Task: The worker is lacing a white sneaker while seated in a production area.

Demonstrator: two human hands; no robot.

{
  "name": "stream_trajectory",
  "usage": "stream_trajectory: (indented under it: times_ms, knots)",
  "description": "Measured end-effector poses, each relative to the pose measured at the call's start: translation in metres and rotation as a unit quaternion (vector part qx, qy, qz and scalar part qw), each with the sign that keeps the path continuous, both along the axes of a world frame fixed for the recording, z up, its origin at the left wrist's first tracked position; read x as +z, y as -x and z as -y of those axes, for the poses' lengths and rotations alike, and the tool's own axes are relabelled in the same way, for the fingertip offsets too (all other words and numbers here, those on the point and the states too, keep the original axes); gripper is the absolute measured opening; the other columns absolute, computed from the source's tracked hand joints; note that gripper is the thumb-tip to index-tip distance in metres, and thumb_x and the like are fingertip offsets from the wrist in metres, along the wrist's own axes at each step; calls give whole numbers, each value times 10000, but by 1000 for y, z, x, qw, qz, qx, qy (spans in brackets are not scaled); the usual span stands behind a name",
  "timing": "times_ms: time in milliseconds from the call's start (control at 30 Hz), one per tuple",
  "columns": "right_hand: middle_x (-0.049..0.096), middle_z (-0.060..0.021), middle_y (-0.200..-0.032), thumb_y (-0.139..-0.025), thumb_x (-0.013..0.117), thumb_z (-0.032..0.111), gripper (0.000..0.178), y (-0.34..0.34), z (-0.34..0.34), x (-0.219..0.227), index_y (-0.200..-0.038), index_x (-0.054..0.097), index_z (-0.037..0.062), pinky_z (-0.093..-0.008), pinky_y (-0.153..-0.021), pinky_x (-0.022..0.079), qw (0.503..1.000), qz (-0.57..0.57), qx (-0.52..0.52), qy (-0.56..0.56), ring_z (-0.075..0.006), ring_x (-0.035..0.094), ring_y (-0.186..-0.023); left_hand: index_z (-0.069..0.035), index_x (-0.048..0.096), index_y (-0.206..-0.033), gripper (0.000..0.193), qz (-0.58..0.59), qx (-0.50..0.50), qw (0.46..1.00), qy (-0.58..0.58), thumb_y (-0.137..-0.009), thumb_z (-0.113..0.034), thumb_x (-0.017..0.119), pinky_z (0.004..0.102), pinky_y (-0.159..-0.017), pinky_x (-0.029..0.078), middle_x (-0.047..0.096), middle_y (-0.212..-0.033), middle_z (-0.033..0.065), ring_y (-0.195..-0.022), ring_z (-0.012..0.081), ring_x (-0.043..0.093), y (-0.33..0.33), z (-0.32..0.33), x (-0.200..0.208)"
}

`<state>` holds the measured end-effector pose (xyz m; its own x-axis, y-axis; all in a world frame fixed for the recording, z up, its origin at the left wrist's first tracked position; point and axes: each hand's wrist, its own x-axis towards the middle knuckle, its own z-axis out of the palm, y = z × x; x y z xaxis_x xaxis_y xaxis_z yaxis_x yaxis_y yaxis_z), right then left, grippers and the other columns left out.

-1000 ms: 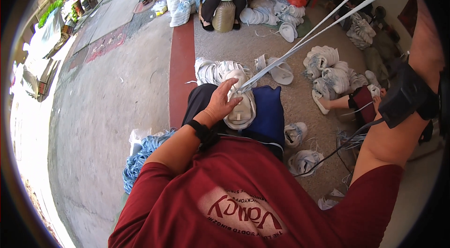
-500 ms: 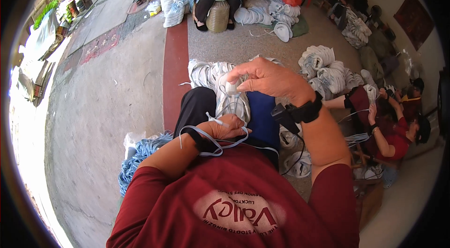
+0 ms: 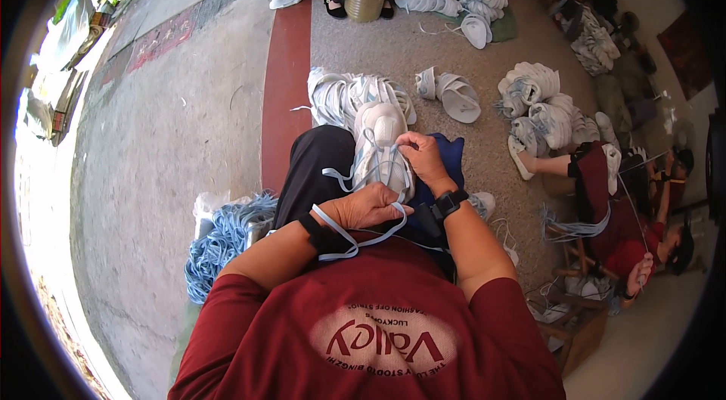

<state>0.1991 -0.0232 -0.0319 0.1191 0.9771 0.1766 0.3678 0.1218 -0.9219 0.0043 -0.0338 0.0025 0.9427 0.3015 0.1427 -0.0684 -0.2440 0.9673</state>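
A white sneaker (image 3: 380, 124) rests between my thighs, its toe pointing away from me. A light-blue shoelace (image 3: 344, 249) runs across its upper and loops loosely over my left wrist and lap. My left hand (image 3: 367, 207), at the near end of the shoe, is closed with the lace passing through its fingers. On the shoe's right side my right hand (image 3: 425, 159) pinches the lace by the eyelets. My palms hide the near part of the sneaker.
A row of white shoes (image 3: 344, 94) lies beyond my knees, with two loose shoes (image 3: 457, 94) to its right. Blue laces (image 3: 227, 245) are heaped at my left. More shoes (image 3: 533, 105) are piled at the right, near a seated co-worker in red (image 3: 624, 237).
My right hand has come down from above the shoe to its right side and now pinches the lace. My left hand stays low with the lace. The view has tilted slightly.
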Motion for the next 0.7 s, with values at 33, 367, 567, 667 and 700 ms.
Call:
stream_trajectory:
  times_ms: [33,367,567,667,700]
  knots:
    - [542,-13,-631,-740,607,12,53,-3,-2,2,-792,608,1,-249,-552,406,998,-29,33,34,-80,484,-596,58,481,-640,421,-1,3,1000,4,-897,-265,556,342,-476,328,347,-528,112,-491,159,317,0,0,0]
    - [515,19,-585,-781,652,132,204,3,-18,19,-665,557,-5,-240,-516,381,949,-212,13,232,-68,444,-542,41,469,-605,448,35,7,997,61,-889,-290,573,329,-487,351,336,-516,102,-498,140,320,-3,-3,-16]
    - [548,-53,-569,-745,684,147,175,18,-23,34,-755,595,-4,-304,-497,407,995,98,-10,32,-136,530,-530,45,512,-635,424,25,1,999,47,-882,-293,578,341,-507,369,383,-524,132,-497,186,369,0,-7,-9]
    - [573,-128,-593,-717,676,134,174,36,-26,44,-811,604,7,-366,-533,436,975,217,13,45,-255,582,-562,45,504,-624,438,20,4,1000,7,-872,-305,591,357,-498,357,397,-521,151,-479,224,371,-4,-6,-8]
    - [591,-146,-639,-708,670,132,186,40,-28,38,-842,611,18,-392,-571,447,954,300,17,-7,-296,590,-614,47,498,-620,443,15,7,1000,-19,-866,-307,603,363,-488,343,393,-519,153,-472,235,358,-5,-5,-8]
